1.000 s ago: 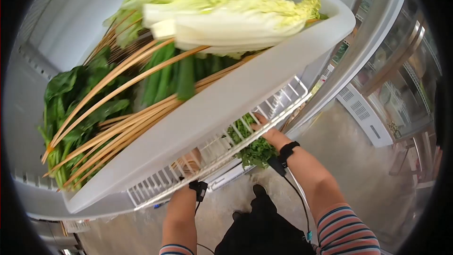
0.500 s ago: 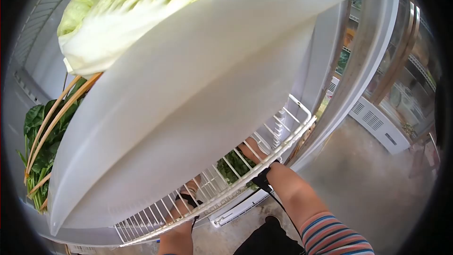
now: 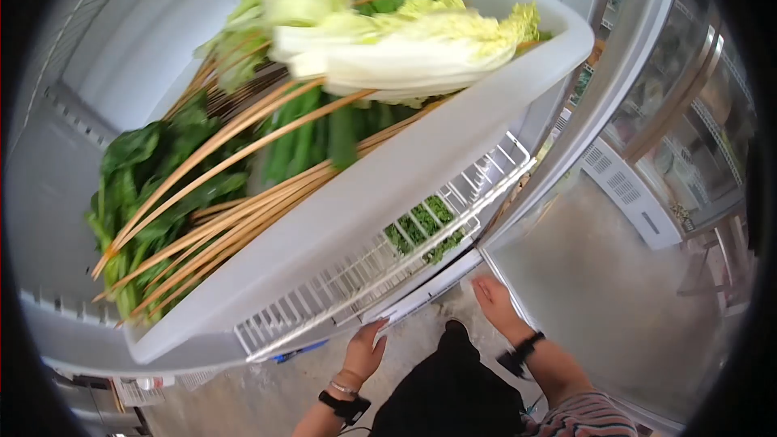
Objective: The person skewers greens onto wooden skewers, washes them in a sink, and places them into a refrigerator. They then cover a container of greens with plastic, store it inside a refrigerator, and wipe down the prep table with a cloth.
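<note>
Leafy, curly-edged greens [image 3: 422, 225] lie bunched beneath the white wire rack [image 3: 324, 321].

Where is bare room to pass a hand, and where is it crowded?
The gap between the left hand, right hand and the shoe below looks free. The wire rack's front strip, showing below the white bin, has nothing visible on it. Crowded: the bin, with cabbage, tan strands and dark leaves; behind the rack's right part, a green bunch shows.

Leafy greens [image 3: 419, 231], apparently under wire shelf [image 3: 356, 283]
</note>
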Available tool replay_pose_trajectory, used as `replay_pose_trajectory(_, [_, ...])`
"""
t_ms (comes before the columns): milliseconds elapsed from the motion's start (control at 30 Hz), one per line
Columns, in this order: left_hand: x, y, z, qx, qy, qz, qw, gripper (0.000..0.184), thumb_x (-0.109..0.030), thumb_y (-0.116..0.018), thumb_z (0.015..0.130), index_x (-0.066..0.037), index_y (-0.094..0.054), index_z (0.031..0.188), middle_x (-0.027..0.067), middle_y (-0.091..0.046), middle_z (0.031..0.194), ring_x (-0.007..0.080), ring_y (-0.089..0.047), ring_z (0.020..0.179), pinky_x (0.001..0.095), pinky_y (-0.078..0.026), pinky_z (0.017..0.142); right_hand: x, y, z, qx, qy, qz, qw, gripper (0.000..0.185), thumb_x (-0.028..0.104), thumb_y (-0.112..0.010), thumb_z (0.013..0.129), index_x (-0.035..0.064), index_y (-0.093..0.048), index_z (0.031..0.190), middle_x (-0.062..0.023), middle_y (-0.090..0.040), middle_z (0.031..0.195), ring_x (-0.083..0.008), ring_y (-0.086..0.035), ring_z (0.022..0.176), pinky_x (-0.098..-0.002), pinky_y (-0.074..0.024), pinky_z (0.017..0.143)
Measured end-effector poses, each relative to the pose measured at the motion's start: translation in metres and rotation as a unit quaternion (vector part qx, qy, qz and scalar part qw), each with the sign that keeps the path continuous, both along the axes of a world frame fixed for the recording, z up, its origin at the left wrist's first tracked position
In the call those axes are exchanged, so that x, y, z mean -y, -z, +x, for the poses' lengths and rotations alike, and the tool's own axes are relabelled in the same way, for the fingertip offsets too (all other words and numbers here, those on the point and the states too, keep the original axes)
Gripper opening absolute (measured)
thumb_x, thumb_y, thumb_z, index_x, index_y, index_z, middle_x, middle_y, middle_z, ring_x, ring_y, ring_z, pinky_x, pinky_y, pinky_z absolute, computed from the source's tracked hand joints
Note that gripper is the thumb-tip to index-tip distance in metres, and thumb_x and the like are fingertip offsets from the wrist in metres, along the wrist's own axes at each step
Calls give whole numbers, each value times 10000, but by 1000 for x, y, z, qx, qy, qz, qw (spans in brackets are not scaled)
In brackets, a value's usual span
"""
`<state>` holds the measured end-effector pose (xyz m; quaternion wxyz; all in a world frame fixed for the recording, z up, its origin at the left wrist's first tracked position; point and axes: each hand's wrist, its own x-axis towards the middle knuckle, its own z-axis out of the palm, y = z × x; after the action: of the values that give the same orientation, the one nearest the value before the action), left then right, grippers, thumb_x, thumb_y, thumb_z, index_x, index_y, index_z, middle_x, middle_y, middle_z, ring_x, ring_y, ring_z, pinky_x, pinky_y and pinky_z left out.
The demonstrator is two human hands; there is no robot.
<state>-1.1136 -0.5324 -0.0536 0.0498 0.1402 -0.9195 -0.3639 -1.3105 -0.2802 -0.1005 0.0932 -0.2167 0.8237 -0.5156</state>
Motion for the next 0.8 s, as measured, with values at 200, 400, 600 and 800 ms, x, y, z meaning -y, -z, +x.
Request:
replay_pose_trajectory(200, [-4,-20,170,162,-6,181,970,189,-118,-589,866,-74,-650,1040,134,-674,938,280,-655,845,355,-521,747,-266,36,166,388,73,210,895,233,245,-617,843,47,-667,957,-79,-674,826,-152,-639,682,-312,-495,580])
replay_pose_trajectory(400, [28,-25,282,278,-86,88,953,229,-148,-614,837,-101,-654,1057,104,-686,906,235,-665,818,333,-521,729,-417,-43,264,558,480,82,672,105,214,-560,852,111,-575,833,-40,-614,706,-172,-564,550,-326,-389,437])
replay_pose_trajectory(600, [4,22,373,238,-275,207,908,242,-146,-626,820,-66,-654,1046,89,-691,854,188,-667,777,308,-532,694,-544,-92,223,317,595,-164,720,193,313,-539,869,135,-575,805,-16,-607,710,-151,-557,578,-324,-394,449])
replay_pose_trajectory(800, [-85,20,444,228,-444,350,792,253,-131,-629,827,-39,-633,1062,80,-688,836,172,-662,699,298,-521,560,-506,-186,95,249,362,-435,786,430,530,-462,919,145,-610,796,-1,-598,687,-142,-554,581,-323,-429,460])
